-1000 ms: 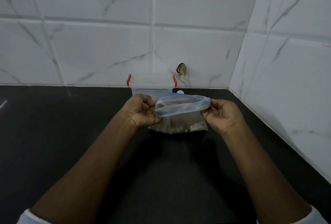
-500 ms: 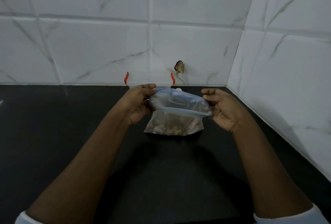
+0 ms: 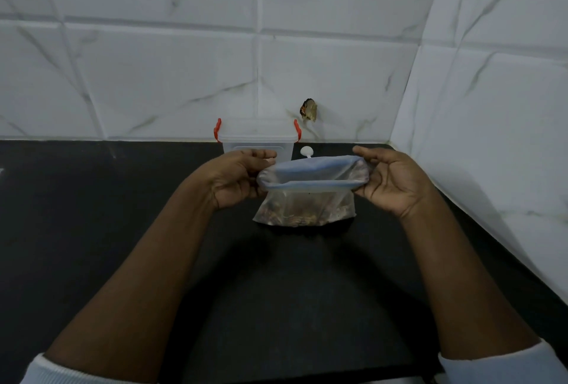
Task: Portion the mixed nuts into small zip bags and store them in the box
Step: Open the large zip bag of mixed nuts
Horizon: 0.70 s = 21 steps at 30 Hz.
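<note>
A clear zip bag (image 3: 307, 199) with a blue zip strip stands on the black counter, its mouth pulled wide. Mixed nuts lie in its bottom. My left hand (image 3: 233, 179) pinches the left end of the zip strip. My right hand (image 3: 390, 182) holds the right end, fingers spread above it. Behind the bag, against the wall, stands a clear plastic box (image 3: 256, 141) with a lid and red clips; my left hand hides its lower front.
A small white spoon-like thing (image 3: 306, 151) lies just behind the bag, right of the box. White marble tiles form the back wall and the right wall (image 3: 491, 138), meeting in a corner. The black counter (image 3: 92, 214) stretches left and toward me.
The bag's mouth has been turned and pulled wider between my hands. My right hand has shifted from a loose touch to holding the strip's right end. The box is more visible now.
</note>
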Available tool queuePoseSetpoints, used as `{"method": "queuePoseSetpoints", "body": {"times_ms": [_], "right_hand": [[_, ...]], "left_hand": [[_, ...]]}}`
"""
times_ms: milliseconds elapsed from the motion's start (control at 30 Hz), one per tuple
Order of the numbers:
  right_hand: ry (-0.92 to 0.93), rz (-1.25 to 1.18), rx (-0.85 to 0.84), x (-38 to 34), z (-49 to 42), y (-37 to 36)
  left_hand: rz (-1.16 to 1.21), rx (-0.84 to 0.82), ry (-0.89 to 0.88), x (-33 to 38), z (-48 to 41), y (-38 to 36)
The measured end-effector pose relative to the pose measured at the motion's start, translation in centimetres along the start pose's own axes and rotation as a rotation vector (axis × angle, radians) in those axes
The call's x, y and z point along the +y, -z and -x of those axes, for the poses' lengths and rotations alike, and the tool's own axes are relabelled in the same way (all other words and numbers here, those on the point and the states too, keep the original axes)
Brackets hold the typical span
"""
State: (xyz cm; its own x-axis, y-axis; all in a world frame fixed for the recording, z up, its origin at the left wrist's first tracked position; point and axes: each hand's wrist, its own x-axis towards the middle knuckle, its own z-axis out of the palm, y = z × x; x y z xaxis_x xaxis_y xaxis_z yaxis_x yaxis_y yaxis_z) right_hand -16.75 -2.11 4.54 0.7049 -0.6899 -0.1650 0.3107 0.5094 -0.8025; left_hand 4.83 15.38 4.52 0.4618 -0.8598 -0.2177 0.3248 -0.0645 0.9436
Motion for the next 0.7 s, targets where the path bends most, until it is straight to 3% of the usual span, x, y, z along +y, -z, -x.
{"method": "queuePoseSetpoints", "body": {"times_ms": [100, 167, 333, 467, 567, 700], "right_hand": [[0.074, 0.085, -0.045, 0.13, -0.01, -0.05], [0.148, 0.27, -0.059, 0.36, 0.11, -0.19], [0.272, 0.521, 0.054, 0.66, -0.03, -0.18], [0.347, 0.704, 0.138, 0.73, -0.31, -0.02], [0.348, 0.692, 0.164, 0.69, -0.53, 0.08], [0.347, 0.569, 0.176, 0.43, -0.66, 0.14]], "left_hand": [[0.002, -0.001, 0.007, -0.39, 0.01, -0.04], [-0.06, 0.018, -0.007, -0.66, -0.04, -0.37], [-0.199, 0.056, -0.123, -0.4, 0.06, -0.52], [-0.191, -0.011, -0.166, -0.21, 0.2, -0.17], [-0.007, -0.052, -0.131, -0.16, -0.13, -0.06], [0.447, -0.041, 0.086, -0.23, -0.34, -0.46]]}}
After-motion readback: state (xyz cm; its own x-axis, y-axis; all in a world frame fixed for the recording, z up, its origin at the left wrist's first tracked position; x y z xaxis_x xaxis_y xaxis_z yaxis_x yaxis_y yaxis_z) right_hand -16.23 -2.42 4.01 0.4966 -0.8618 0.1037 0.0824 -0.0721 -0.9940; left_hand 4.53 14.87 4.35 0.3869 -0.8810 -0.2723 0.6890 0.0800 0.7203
